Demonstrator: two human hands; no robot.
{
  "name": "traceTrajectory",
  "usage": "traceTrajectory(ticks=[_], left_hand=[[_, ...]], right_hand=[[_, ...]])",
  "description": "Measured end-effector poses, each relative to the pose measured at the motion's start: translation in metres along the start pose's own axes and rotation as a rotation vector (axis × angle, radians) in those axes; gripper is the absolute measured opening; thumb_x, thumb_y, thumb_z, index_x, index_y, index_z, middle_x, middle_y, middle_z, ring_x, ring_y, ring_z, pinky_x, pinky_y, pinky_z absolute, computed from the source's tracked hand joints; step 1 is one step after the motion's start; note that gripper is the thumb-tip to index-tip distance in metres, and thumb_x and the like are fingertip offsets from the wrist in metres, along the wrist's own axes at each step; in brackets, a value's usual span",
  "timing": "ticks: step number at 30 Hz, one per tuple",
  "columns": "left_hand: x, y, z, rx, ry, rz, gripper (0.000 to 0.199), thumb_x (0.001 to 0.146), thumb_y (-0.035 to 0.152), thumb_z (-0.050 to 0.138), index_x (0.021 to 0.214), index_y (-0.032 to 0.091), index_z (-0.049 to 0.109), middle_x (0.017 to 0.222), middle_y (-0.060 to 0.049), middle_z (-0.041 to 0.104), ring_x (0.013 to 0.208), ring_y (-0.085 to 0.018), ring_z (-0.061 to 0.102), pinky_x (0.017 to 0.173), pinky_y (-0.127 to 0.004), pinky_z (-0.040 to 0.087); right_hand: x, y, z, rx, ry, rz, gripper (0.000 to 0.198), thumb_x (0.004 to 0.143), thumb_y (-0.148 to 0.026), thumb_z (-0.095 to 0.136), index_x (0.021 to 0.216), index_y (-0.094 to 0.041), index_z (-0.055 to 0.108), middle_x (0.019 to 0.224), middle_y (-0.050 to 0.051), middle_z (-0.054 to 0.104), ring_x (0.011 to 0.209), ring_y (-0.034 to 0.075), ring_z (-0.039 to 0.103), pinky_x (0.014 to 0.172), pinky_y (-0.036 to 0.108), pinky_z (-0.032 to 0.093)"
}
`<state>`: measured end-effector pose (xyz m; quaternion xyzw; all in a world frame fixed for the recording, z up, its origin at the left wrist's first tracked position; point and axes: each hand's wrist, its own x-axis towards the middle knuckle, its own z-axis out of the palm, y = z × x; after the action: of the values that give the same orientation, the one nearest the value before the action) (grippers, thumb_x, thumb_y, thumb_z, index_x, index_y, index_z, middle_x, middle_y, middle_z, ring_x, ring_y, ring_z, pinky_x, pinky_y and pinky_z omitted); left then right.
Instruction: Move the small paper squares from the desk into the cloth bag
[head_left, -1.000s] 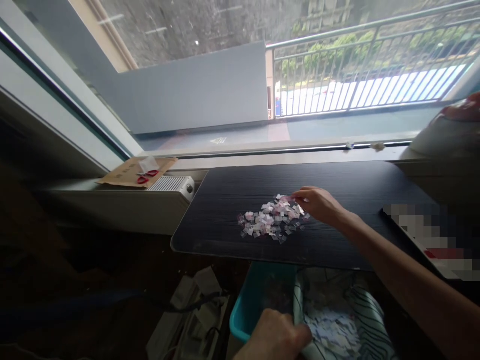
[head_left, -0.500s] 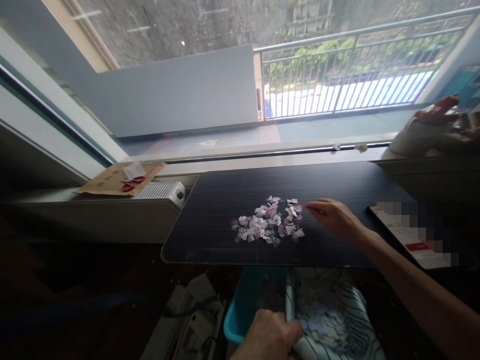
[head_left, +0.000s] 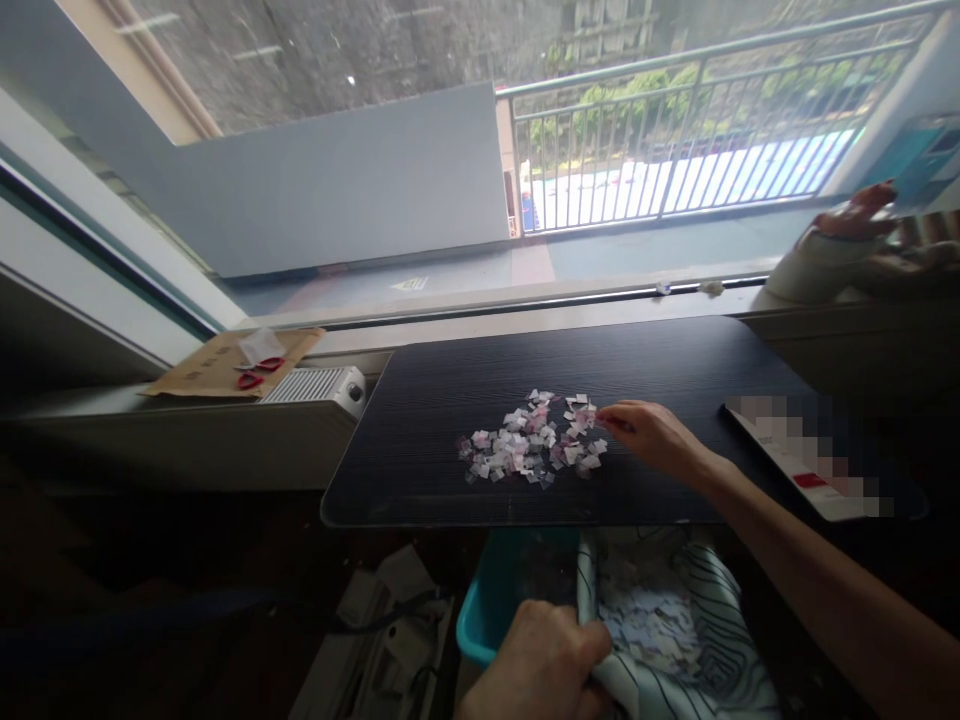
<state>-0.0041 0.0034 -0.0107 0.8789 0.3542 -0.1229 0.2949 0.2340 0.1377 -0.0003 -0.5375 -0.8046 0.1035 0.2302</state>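
Note:
Small white and pinkish translucent squares (head_left: pixel 517 445) lie in a loose pile on the dark tabletop (head_left: pixel 465 370). At the pile's right side, my right hand (head_left: pixel 649 435) pinches a small pinkish piece between thumb and fingertips. Below the table's front edge, my left hand (head_left: pixel 540 655) is closed on the rim of a pale green fabric bag (head_left: pixel 716 610) with dark curved lines. Inside the bag lies a heap of similar small pieces (head_left: pixel 652 625). A teal bin (head_left: pixel 480 610) stands just left of the bag, its right part hidden by the bag and my left hand.
A tablet-like device (head_left: pixel 787 460), partly blurred out, lies at the table's right. Red-handled scissors (head_left: pixel 261 372) rest on a brown envelope (head_left: pixel 195 365) at the left, beside a white heater (head_left: pixel 319 390). White fabric (head_left: pixel 806 265) sits on the sill at right.
My right hand has moved slightly left, so its fingertips are at the pile's edge. My left hand still grips the bag rim. The view has shifted a little.

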Motion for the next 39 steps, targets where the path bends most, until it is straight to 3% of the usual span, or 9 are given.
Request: traceTrajectory(ticks=[8,15,22,28,39], left_hand=[[0.003,-0.002,0.01,0.004,0.082,-0.012,0.014,0.079,0.033,0.062,0.086,0.021,0.064,0.081,-0.004,0.067,0.072,-0.023,0.063,0.061,-0.026,0.042],[0.009,0.006,0.006,0.027,0.092,0.044,0.013,0.079,0.033,0.063,0.085,0.021,0.062,0.079,-0.002,0.066,0.069,-0.022,0.063,0.057,-0.026,0.04],[0.01,0.009,0.005,0.032,0.095,0.015,0.011,0.081,0.032,0.062,0.084,0.021,0.062,0.078,-0.002,0.066,0.069,-0.021,0.063,0.057,-0.026,0.039],[0.009,0.004,0.006,0.048,0.164,-0.019,0.01,0.083,0.032,0.063,0.08,0.022,0.06,0.075,0.0,0.064,0.069,-0.021,0.062,0.057,-0.027,0.037],[0.016,0.005,0.001,0.038,0.189,-0.028,0.009,0.081,0.03,0.063,0.079,0.023,0.059,0.073,0.001,0.063,0.066,-0.019,0.061,0.055,-0.027,0.034]], right_hand=[[-0.052,0.014,-0.013,0.056,0.063,0.142,0.024,0.088,-0.03,0.05,0.091,-0.02,0.072,0.084,0.004,0.073,0.067,0.016,0.065,0.061,0.025,0.048],[-0.053,0.012,-0.007,0.069,0.079,0.166,0.022,0.087,-0.028,0.051,0.09,-0.019,0.071,0.084,0.004,0.073,0.069,0.017,0.066,0.062,0.025,0.048],[-0.055,0.008,-0.017,0.055,-0.041,0.164,0.02,0.086,-0.025,0.051,0.087,-0.019,0.07,0.083,0.003,0.073,0.072,0.017,0.066,0.063,0.025,0.046],[-0.062,0.004,-0.026,0.042,-0.058,0.207,0.02,0.085,-0.023,0.051,0.089,-0.02,0.07,0.086,0.003,0.073,0.078,0.017,0.066,0.066,0.025,0.046],[-0.087,0.007,-0.041,0.066,-0.178,0.294,0.019,0.085,-0.032,0.053,0.085,-0.023,0.07,0.075,-0.002,0.07,0.064,0.013,0.062,0.059,0.025,0.043]])
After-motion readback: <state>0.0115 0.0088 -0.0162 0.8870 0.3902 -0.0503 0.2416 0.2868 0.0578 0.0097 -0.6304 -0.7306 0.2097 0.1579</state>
